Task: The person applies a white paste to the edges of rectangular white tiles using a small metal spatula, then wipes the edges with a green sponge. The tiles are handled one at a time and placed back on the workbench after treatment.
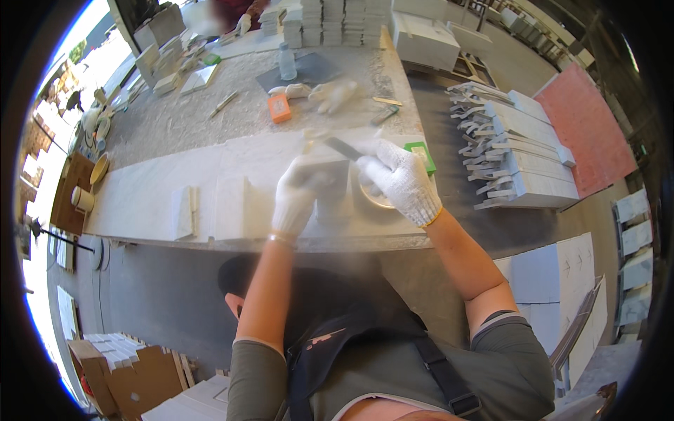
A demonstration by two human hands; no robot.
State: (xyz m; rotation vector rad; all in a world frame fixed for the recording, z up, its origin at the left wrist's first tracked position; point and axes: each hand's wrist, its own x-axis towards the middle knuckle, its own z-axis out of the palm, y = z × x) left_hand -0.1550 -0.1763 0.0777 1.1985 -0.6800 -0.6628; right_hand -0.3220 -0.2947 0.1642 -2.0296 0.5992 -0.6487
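Note:
My left hand (298,193), in a white knit glove, is closed at the left edge of a grey square slab (337,179). Its fingertips are blurred. My right hand (404,179), gloved the same way, grips a flat dark-grey blade-like tool (342,148) that points left above the slab's top edge. A round pale dish (382,203) is partly hidden beneath my right hand. Right beside that hand sits a green and white box (421,158). White stone pieces (184,212) stand on the pale worktop (151,186) left of my hands.
Farther back lie an orange box (279,109), loose gloves (333,96) and a clear bottle (286,62). Stacked tiles (337,24) line the far side, near another person's gloved hand (243,24). Strapped white packs (530,151) stand right, a cardboard box (140,379) lower left.

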